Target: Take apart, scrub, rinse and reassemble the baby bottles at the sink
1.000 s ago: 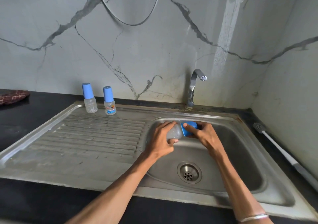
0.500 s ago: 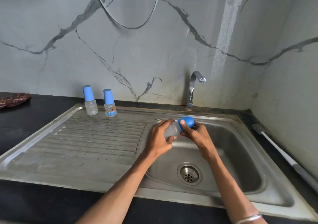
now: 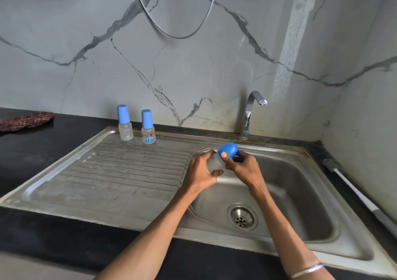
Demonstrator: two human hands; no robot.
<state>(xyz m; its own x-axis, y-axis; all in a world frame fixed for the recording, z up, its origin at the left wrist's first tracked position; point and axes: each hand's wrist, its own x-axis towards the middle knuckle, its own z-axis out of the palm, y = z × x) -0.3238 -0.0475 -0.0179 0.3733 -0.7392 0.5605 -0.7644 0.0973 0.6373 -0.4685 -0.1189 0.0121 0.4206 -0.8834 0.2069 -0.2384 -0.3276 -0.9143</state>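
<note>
Standing by the sink (image 3: 322,193), I saw its basin held only the drain (image 3: 242,219); no water ran from the tap (image 3: 250,112). Above it the left hand (image 3: 200,172) wrapped the clear bottle (image 3: 214,165), tilted, while the right hand (image 3: 242,168) pinched its blue cap (image 3: 228,149). To do it well, I judged, hold the body still, turn only the cap, and stay over the basin in case it slipped. Two capped bottles (image 3: 125,123) stood upright on the drainboard, their contents too small to tell. A brush (image 3: 361,196) lay on the counter.
</note>
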